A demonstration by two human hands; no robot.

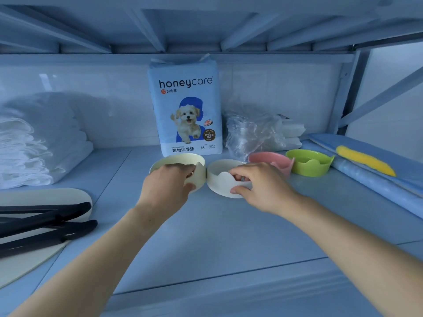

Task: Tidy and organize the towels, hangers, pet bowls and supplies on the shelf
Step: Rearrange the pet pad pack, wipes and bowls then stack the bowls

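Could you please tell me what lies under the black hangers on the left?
A flat cream mat lies under the black hangers, sticking out beyond them. The part directly beneath the hangers is covered, so nothing there can be seen.

On the pale blue shelf board [206,236], four round plastic pet bowls with scalloped rims form a row running from centre towards 2 o'clock: a pale yellow pet bowl [180,160], held at its rim by the left hand [169,184]; a white pet bowl [219,179] touching it, with the right hand [263,186] holding its rim; then a pink pet bowl [270,159] and a lime green pet bowl [309,165], both upright. A light blue pack of puppy training pads [186,110] stands upright at 12 o'clock. A stack of folded white towels [39,143] sits at 10 o'clock. Black plastic hangers [45,225] lie flat at 8 o'clock.
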